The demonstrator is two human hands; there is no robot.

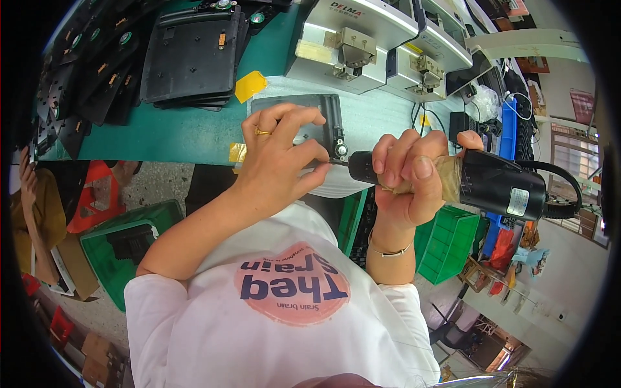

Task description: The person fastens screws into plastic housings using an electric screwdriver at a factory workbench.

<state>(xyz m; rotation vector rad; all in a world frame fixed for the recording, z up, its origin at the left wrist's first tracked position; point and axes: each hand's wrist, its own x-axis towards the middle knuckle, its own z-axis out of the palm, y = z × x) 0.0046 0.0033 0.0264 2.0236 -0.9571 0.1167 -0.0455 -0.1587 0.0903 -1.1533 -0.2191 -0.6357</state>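
Note:
My right hand [414, 171] is wrapped around a black electric screwdriver [501, 184] with tan tape on its grip and a cable at its rear end. The tool lies nearly level, its bit pointing left. At the bit's tip, the thumb and a finger of my left hand [275, 155] come together in a pinch; whatever is between them is too small to make out. A dark flat panel [331, 107] with a round metal piece at its corner lies on the table, partly hidden beneath my left hand.
Stacked black panels [187, 64] fill the table's far left. Two grey screw-feeder-like machines [352, 48] stand at the back, beside a black box [460, 126]. Yellow tape [250, 85] sticks to the green table mat [174, 132]. Green crates [446, 249] stand below. Another person's arm [35, 226] shows far left.

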